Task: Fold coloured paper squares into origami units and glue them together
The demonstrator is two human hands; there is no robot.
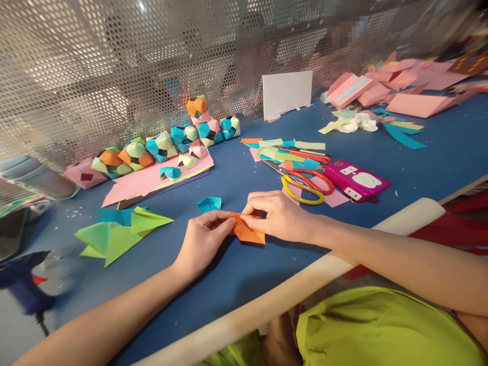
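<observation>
Between my two hands, just above the blue table, is a folded piece of orange paper (249, 234). My left hand (206, 236) pinches its left corner between thumb and fingers. The thumb and fingers of my right hand (272, 216) are closed on its upper edge. A small folded blue paper piece (209, 204) lies just beyond my left fingers. To the left rest green folded papers (122, 234). Scissors (305, 185) with red and yellow handles lie beyond my right hand, on paper strips.
A row of folded paper balls (162, 146) stands along the perforated metal screen (114, 66). A glue gun (26, 279) and a bottle (41, 178) are at the left. Right of the scissors lies a magenta case (356, 180); pink paper pieces (419, 104) are behind. A pale tube-like edge (305, 279) runs in front.
</observation>
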